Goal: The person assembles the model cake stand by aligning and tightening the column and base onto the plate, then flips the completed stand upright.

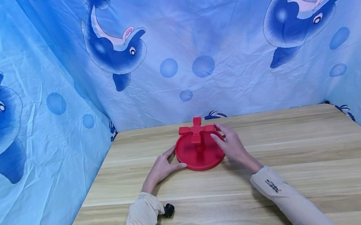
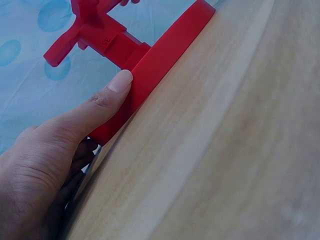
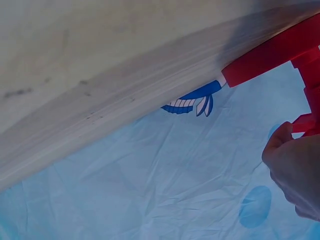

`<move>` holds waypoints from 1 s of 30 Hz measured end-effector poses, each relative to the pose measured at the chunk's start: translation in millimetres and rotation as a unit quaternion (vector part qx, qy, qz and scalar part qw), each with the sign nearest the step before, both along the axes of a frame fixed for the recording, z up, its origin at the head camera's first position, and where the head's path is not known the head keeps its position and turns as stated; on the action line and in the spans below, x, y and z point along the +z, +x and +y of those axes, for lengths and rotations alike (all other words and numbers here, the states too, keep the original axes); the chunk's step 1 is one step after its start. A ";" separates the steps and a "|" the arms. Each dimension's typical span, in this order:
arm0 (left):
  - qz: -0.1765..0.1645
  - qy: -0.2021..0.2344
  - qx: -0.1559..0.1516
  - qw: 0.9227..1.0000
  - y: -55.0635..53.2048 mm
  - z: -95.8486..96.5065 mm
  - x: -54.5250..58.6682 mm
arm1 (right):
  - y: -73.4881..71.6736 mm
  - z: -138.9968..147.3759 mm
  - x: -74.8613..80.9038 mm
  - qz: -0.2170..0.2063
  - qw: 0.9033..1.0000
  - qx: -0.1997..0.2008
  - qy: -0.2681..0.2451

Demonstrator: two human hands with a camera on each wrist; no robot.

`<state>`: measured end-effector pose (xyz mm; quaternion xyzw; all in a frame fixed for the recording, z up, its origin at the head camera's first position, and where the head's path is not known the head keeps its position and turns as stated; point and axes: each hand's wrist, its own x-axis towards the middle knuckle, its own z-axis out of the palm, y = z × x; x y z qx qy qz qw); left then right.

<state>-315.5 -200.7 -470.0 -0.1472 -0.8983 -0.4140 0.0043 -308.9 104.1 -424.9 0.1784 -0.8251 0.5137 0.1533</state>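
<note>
Two hands are working at one red toy. The left hand [image 1: 163, 167] is lying against the near-left edge of the single red round base [image 1: 200, 154], and the left wrist view is showing its thumb [image 2: 107, 100] stretched out straight and pressing flat on the base's rim [image 2: 165, 60], with the other fingers tucked underneath in shadow, so how they are lying cannot be told. The right hand [image 1: 233, 144] is reaching in from the right, its fingers bent over the right side of the base and its fingertips [image 1: 217, 127] touching one arm of the one red cross-shaped piece [image 1: 197, 128] that is standing on a short post above the middle of the base. In the right wrist view a fingertip [image 3: 279, 140] is pinching against a red arm [image 3: 305, 122] there.

The base is sitting flat on one light wooden table [image 1: 309, 171], towards the far edge and about midway across, just in front of the backdrop. One small black object [image 1: 169, 210] is showing beside the left sleeve [image 1: 143, 222]; both forearms are wearing beige sleeves. A blue cloth [image 1: 224, 28] printed with three dolphins and several bubbles is hanging behind and to the sides of the table.
</note>
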 end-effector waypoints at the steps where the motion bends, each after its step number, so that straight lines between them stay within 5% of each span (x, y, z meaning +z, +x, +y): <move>1: 0.000 0.000 0.000 1.000 -0.3 0.0 0.2 | 0.1 -0.1 0.4 -0.004 1.000 0.003 0.001; 12: 0.001 -0.012 0.000 1.000 -2.4 0.0 2.4 | -0.9 0.2 2.5 0.028 0.999 -0.005 -0.025; 30: -0.006 -0.008 -0.003 1.000 -0.4 -1.9 1.9 | 7.0 -3.0 1.6 0.011 1.000 -0.010 -0.022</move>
